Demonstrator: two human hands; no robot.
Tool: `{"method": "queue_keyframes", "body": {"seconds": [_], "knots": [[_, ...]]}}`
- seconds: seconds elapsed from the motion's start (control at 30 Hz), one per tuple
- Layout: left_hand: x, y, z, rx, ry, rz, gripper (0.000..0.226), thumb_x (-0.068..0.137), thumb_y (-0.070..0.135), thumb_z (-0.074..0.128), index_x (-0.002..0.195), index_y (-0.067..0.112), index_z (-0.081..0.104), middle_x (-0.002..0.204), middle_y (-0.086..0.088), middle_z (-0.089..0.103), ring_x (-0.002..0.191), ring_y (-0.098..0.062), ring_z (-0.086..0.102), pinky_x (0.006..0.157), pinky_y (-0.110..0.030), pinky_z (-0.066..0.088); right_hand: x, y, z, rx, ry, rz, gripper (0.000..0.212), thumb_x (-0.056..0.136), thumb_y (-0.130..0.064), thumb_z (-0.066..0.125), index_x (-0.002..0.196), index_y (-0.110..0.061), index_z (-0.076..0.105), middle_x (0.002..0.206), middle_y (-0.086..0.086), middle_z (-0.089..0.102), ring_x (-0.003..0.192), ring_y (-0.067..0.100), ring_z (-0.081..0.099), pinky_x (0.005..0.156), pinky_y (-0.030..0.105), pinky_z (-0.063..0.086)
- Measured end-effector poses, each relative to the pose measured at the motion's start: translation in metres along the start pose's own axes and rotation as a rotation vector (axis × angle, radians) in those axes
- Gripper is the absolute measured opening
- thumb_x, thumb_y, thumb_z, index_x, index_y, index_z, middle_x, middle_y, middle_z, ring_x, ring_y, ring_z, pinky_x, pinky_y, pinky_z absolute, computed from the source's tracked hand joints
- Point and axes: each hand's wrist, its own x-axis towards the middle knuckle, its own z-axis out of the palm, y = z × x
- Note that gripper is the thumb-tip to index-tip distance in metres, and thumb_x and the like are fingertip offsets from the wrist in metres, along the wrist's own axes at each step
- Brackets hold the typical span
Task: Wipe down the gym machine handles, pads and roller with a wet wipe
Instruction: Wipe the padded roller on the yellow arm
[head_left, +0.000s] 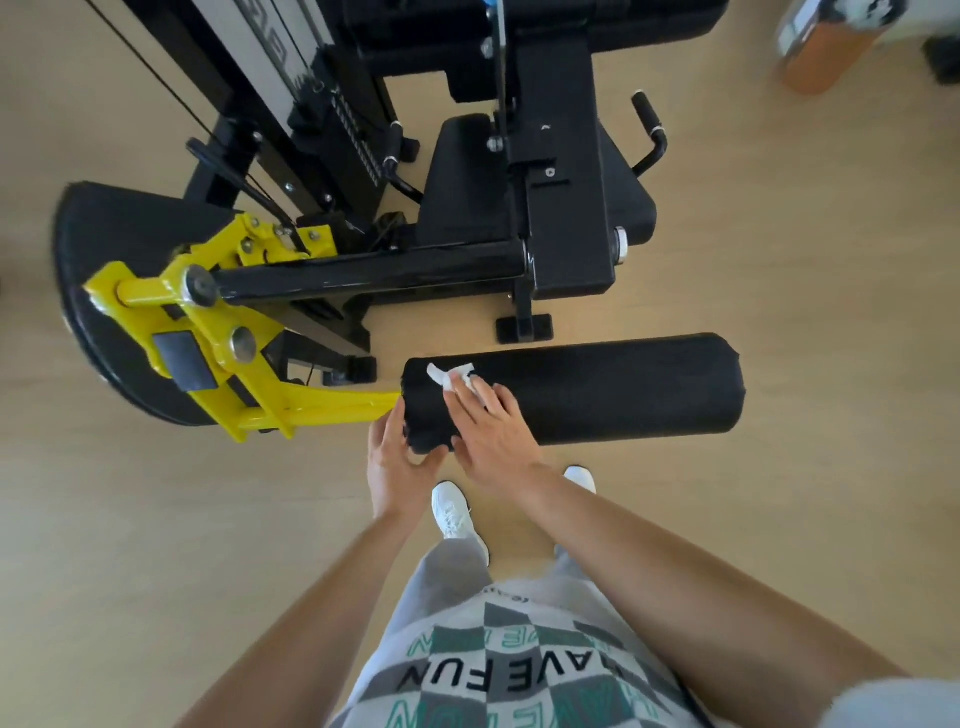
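While the left hand (397, 462) cups the left end of the black foam roller (597, 389), fingers curled round it and thumb on the near side, the right hand (493, 431) lies on top, fingers straight and close together, pressing the white wet wipe (449, 375) onto the padding. The roller sits crosswise at the end of the yellow lever arm (332, 408), near the person. I judge it soft under pressure and probably free to turn, so a hold at its end seems wise. The wipe is thin and limp; flat fingers suit it. 1 grip handle (647, 117) stands far right, well apart from both hands.
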Motion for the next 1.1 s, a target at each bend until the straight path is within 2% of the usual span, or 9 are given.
{"method": "queue_keyframes", "body": {"seconds": [0.13, 0.23, 0.37, 0.57, 0.67, 0.83, 0.93, 1.03, 1.1], "knots": [[0.002, -0.003, 0.0, -0.017, 0.027, -0.03, 0.087, 0.078, 0.013, 0.087, 0.153, 0.026, 0.045, 0.126, 0.007, 0.045, 0.1, -0.01, 0.059, 0.091, -0.037, 0.058, -0.002, 0.007, -0.003, -0.075, -0.038, -0.007, 0.069, 0.1, -0.036, 0.047, 0.157, -0.004, 0.025, 0.167, 0.014, 0.022, 0.151, 0.031, 0.023, 0.122, 0.05, 0.024], [0.004, 0.001, 0.004, 0.024, 0.061, -0.053, 0.086, 0.079, 0.021, 0.088, 0.153, 0.027, 0.045, 0.124, 0.006, 0.045, 0.103, -0.015, 0.059, 0.091, -0.033, 0.053, -0.025, 0.031, -0.007, -0.125, -0.022, 0.077, 0.068, 0.101, -0.035, 0.046, 0.158, -0.005, 0.023, 0.167, 0.013, 0.021, 0.149, 0.03, 0.026, 0.12, 0.049, 0.025], [0.011, 0.002, 0.007, 0.017, 0.073, -0.091, 0.084, 0.081, 0.025, 0.086, 0.154, 0.026, 0.044, 0.13, 0.0, 0.046, 0.111, -0.024, 0.06, 0.096, -0.038, 0.052, -0.062, 0.072, -0.011, -0.105, 0.019, 0.297, 0.068, 0.101, -0.034, 0.049, 0.158, -0.007, 0.025, 0.166, 0.012, 0.021, 0.145, 0.03, 0.03, 0.117, 0.049, 0.03], [0.024, -0.001, 0.005, 0.006, 0.02, -0.099, 0.081, 0.085, 0.03, 0.083, 0.155, 0.029, 0.041, 0.128, 0.007, 0.04, 0.109, -0.024, 0.059, 0.097, -0.039, 0.051, -0.104, 0.124, -0.018, -0.001, 0.129, 0.689, 0.076, 0.095, -0.036, 0.056, 0.156, -0.002, 0.025, 0.165, 0.017, 0.023, 0.134, 0.037, 0.031, 0.103, 0.053, 0.041], [0.033, 0.003, 0.004, -0.012, 0.037, -0.082, 0.074, 0.086, 0.032, 0.082, 0.15, 0.031, 0.045, 0.124, 0.006, 0.045, 0.107, -0.023, 0.059, 0.092, -0.04, 0.053, -0.113, 0.139, -0.02, 0.067, 0.194, 0.822, 0.074, 0.093, -0.04, 0.042, 0.155, -0.002, 0.026, 0.166, 0.016, 0.018, 0.138, 0.037, 0.031, 0.105, 0.053, 0.037], [0.049, 0.021, 0.009, 0.02, 0.109, -0.136, 0.06, 0.086, 0.035, 0.08, 0.137, 0.015, 0.057, 0.129, -0.006, 0.061, 0.121, -0.031, 0.056, 0.098, -0.047, 0.049, -0.098, 0.125, -0.021, 0.1, 0.232, 0.755, 0.067, 0.094, -0.034, 0.042, 0.151, -0.002, 0.032, 0.161, 0.016, 0.027, 0.14, 0.037, 0.032, 0.11, 0.053, 0.037], [0.039, 0.022, 0.003, 0.076, 0.048, -0.09, 0.071, 0.085, 0.035, 0.081, 0.147, 0.018, 0.05, 0.137, -0.005, 0.058, 0.127, -0.029, 0.05, 0.102, -0.045, 0.046, -0.079, 0.104, -0.021, 0.092, 0.183, 0.621, 0.065, 0.092, -0.034, 0.034, 0.149, -0.003, 0.039, 0.159, 0.013, 0.034, 0.142, 0.034, 0.034, 0.111, 0.05, 0.038], [0.024, 0.016, -0.003, 0.178, -0.024, -0.044, 0.088, 0.082, 0.035, 0.084, 0.156, 0.022, 0.038, 0.145, -0.001, 0.05, 0.13, -0.027, 0.04, 0.102, -0.044, 0.043, -0.073, 0.093, -0.017, 0.087, 0.13, 0.473, 0.062, 0.096, -0.028, 0.04, 0.153, -0.004, 0.035, 0.163, 0.012, 0.03, 0.148, 0.032, 0.03, 0.117, 0.048, 0.033], [0.019, 0.015, -0.002, 0.182, -0.002, -0.045, 0.09, 0.08, 0.035, 0.086, 0.155, 0.026, 0.038, 0.145, -0.003, 0.047, 0.128, -0.027, 0.043, 0.102, -0.043, 0.045, -0.078, 0.098, -0.019, 0.072, 0.131, 0.452, 0.062, 0.096, -0.027, 0.036, 0.154, -0.003, 0.034, 0.163, 0.012, 0.031, 0.147, 0.032, 0.032, 0.118, 0.048, 0.033]]}}
